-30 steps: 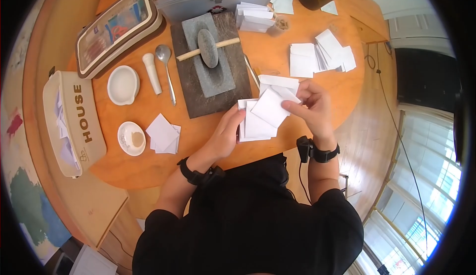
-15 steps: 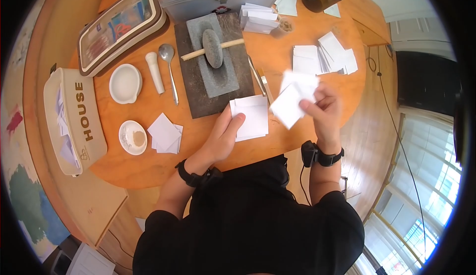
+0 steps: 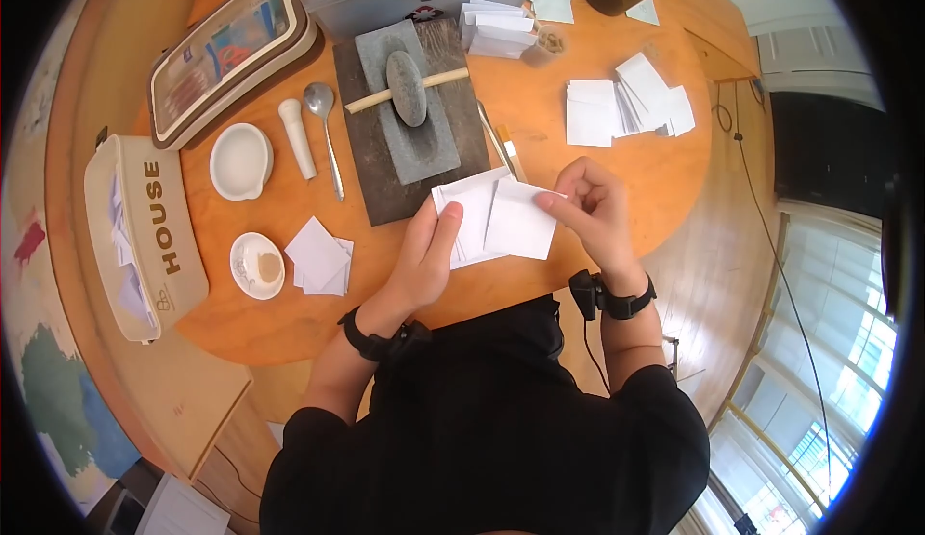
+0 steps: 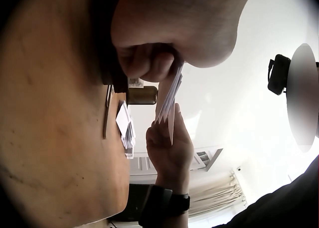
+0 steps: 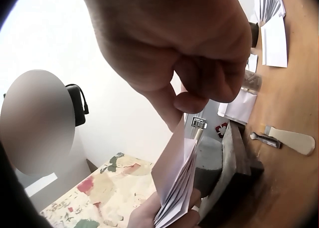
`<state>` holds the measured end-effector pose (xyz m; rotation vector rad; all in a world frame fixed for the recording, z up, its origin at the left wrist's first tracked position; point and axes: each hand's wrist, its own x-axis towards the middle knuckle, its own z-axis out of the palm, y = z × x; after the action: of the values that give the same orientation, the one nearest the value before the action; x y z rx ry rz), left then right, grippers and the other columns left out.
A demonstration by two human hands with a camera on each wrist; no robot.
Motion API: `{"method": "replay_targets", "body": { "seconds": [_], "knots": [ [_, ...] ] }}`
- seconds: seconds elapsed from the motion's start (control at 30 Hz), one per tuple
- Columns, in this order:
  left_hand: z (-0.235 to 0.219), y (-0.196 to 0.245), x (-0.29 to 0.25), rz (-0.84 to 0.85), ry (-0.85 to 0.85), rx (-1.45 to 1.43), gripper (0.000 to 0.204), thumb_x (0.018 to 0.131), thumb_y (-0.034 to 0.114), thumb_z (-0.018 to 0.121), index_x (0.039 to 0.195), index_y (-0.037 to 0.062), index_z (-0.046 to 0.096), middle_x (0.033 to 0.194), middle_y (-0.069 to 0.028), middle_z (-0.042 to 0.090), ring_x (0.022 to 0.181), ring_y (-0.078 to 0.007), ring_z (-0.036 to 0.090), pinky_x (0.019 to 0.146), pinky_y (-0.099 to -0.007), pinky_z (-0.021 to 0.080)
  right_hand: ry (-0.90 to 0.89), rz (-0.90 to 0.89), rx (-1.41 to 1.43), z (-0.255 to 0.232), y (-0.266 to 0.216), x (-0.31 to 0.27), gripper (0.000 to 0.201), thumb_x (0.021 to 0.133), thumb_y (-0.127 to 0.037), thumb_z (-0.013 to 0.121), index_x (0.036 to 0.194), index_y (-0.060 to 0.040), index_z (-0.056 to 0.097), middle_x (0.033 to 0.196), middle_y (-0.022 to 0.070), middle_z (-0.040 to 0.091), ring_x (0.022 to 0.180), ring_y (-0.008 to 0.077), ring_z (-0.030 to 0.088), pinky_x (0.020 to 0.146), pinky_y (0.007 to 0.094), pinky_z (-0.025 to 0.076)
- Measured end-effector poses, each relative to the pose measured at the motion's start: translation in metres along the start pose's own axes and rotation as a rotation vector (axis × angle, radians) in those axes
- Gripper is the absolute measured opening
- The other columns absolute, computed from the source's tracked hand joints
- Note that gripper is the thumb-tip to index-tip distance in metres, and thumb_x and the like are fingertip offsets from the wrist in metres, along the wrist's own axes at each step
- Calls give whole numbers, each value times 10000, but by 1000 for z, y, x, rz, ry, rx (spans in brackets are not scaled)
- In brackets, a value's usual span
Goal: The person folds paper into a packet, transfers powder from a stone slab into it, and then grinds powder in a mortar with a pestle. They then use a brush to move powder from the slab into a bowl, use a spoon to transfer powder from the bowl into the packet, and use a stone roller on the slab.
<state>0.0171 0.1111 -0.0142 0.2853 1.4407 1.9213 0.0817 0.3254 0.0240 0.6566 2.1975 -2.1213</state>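
Observation:
In the head view, my left hand [image 3: 424, 255] grips a stack of small white paper envelopes [image 3: 464, 222] by its left side, thumb across the top. My right hand [image 3: 599, 209] pinches the upper right corner of a white envelope [image 3: 520, 223], which overlaps the stack's right part. The left wrist view shows the stack [image 4: 168, 96] edge-on as several thin layers, fanned slightly apart. From the right wrist, the pinched envelope [image 5: 168, 158] stands tilted against the fanned layers [image 5: 178, 198]. Behind the stack lie a thin metal tool and a flat brush [image 3: 511, 154].
A stone trough with a stone wheel [image 3: 407, 89] sits on a dark slab beyond my hands. More envelopes [image 3: 590, 111] lie at right. On the left are a spoon [image 3: 321, 101], a pestle [image 3: 298, 140], a mortar [image 3: 241, 161], a small powder dish [image 3: 257, 265] and paper squares [image 3: 318, 255].
My right hand first drew white envelopes off the stack to the right. Now it is back, holding an envelope over the stack's right side. The left hand has shifted slightly left with the stack.

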Motion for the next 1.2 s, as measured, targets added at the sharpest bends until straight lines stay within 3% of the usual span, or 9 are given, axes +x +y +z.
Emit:
{"method": "replay_targets", "body": {
  "seconds": [0.13,0.33,0.43,0.63,0.73,0.8,0.87,0.97,1.2],
  "knots": [
    [5,2,1,-9,4,-9,342,1065,193,353,1267,-43,496,1159,-81,602,1038,-102,554,912,-265,444,-21,-2,3,1,-4,0,210,836,-30,760,790,-66,557,627,-86,502,550,-26,394,498,171,251],
    [-8,-1,-4,-83,-73,8,324,1046,187,375,1239,-33,513,1110,-79,623,980,-106,583,862,-267,467,-290,-46,264,-29,-7,1,292,777,9,769,712,-78,498,620,-72,501,545,-5,370,500,199,248],
    [-11,-2,-3,-74,-163,62,327,1043,198,378,1231,-30,519,1087,-75,628,954,-109,594,834,-265,478,-237,131,204,-10,-20,10,279,794,13,761,722,-72,506,616,-65,515,542,-6,391,495,202,249],
    [-1,6,-5,-56,-152,28,284,1033,188,440,1203,-22,526,1035,-55,617,933,-91,579,803,-258,478,-226,78,96,15,-10,12,281,847,19,723,733,-89,491,636,-70,519,577,-10,435,511,189,277],
    [-5,0,-1,-48,-196,130,241,1023,172,474,1164,-15,533,986,-34,595,905,-80,564,781,-263,476,-92,-28,45,11,3,15,273,865,-28,730,731,-91,501,612,-92,505,539,-28,377,479,198,234],
    [-6,-2,-2,-41,-163,90,218,1021,165,479,1135,-10,538,957,-25,584,883,-78,559,769,-264,475,136,-189,6,-23,22,34,279,878,-62,729,726,-90,497,612,-93,498,545,-30,378,468,197,232],
    [-8,-3,-4,-45,-141,73,203,1019,162,483,1114,-7,542,942,-23,584,870,-78,560,760,-263,475,329,-199,-208,-60,27,55,253,893,-105,718,740,-72,518,598,-83,477,539,-14,391,464,200,237],
    [-11,-1,-2,-52,-142,86,196,1018,161,486,1102,-6,547,943,-29,599,867,-78,570,754,-259,477,430,-80,-406,-98,43,77,224,875,-182,740,837,-20,589,598,-53,484,546,14,425,465,216,273],
    [-10,0,-4,-64,-156,77,207,1015,151,490,1124,-15,548,971,-38,620,882,-75,583,750,-252,483,458,-11,-764,-96,44,85,554,729,-334,836,1064,46,612,694,49,576,643,169,574,583,315,457]
  ]
}}
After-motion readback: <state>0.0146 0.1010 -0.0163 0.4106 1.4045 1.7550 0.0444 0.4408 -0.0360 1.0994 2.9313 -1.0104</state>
